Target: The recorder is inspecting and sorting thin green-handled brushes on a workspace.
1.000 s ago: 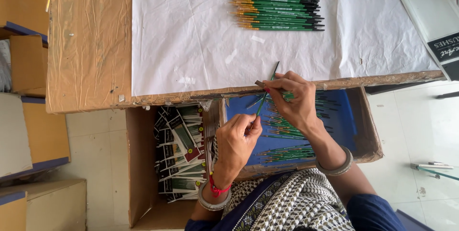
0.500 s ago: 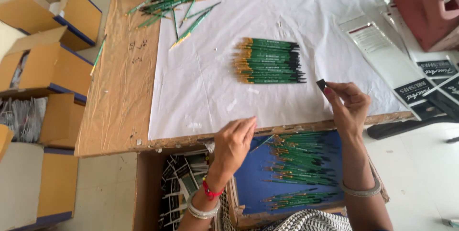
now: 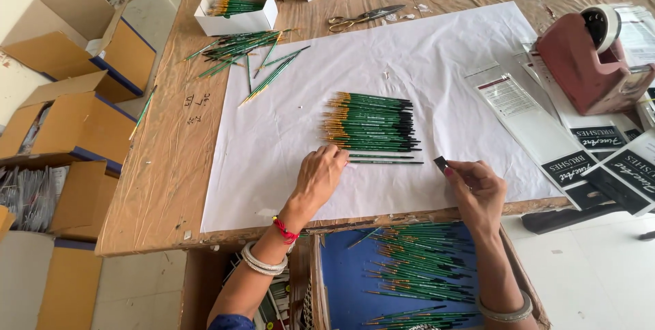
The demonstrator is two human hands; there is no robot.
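A neat row of green-handled paint brushes [image 3: 372, 124] lies on a white paper sheet [image 3: 286, 132] on the table. My left hand [image 3: 319, 178] rests on the paper at the row's near left end, its fingers touching the nearest brushes [image 3: 385, 160]. My right hand [image 3: 475, 183] hovers at the row's right, pinching a small dark piece [image 3: 441, 163] between its fingertips. Below the table edge, a box with a blue lining [image 3: 344, 282] holds several more green brushes [image 3: 423, 262].
Loose brushes [image 3: 245, 60] and a white box of brushes [image 3: 235, 12] lie at the far left. Scissors [image 3: 365, 17], a red tape dispenser [image 3: 590, 60], clear sleeves and black printed cards [image 3: 600, 159] sit to the right. Cardboard boxes [image 3: 68, 98] stand on the floor at left.
Both hands rose from the blue-lined box onto the table. My left hand has reached forward to the near end of the brush row; my right hand has moved a little nearer to it.
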